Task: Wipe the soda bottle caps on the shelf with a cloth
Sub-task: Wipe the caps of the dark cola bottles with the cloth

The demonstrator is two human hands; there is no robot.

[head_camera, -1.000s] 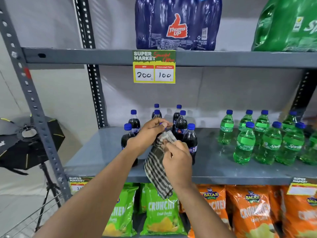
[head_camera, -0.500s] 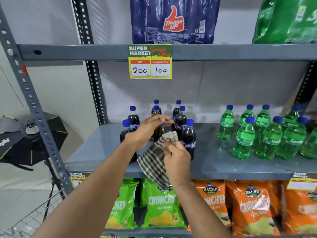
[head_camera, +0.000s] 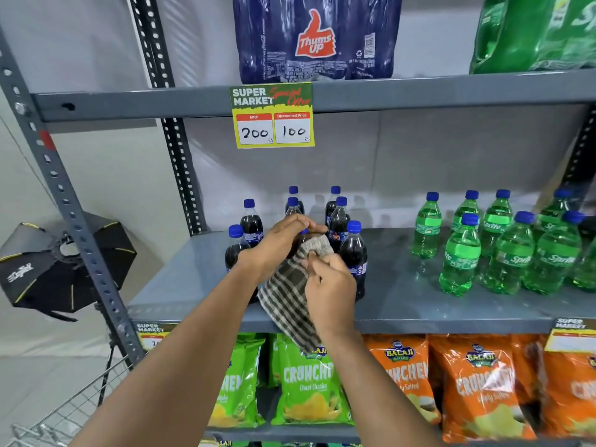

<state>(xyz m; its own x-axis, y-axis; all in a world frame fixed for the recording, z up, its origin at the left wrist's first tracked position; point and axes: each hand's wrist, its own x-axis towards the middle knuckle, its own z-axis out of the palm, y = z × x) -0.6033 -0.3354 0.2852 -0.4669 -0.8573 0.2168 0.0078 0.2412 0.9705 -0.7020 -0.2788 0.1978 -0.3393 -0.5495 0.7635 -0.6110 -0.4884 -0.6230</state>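
Note:
Several dark cola bottles [head_camera: 354, 253] with blue caps stand in a cluster on the grey middle shelf [head_camera: 400, 304]. My left hand [head_camera: 279, 241] grips the top of a front cola bottle, whose cap is mostly hidden under my fingers. My right hand [head_camera: 329, 287] holds a brown and white checked cloth [head_camera: 290, 295], its top end pressed against that bottle's neck just below the left fingers. The cloth's lower end hangs over the shelf's front edge. Several green Sprite bottles [head_camera: 461, 256] with blue caps stand at the right.
A price tag [head_camera: 272, 116] hangs from the upper shelf above the colas. Wrapped packs of cola [head_camera: 317, 37] and Sprite [head_camera: 535, 33] sit on top. Green and orange chip bags [head_camera: 306, 382] fill the shelf below. A softbox light [head_camera: 61, 262] and a wire cart [head_camera: 64, 421] stand left.
Both hands stay on the same front cola bottle. The right hand has shifted the cloth slightly against the bottle top, and the view has tilted a little.

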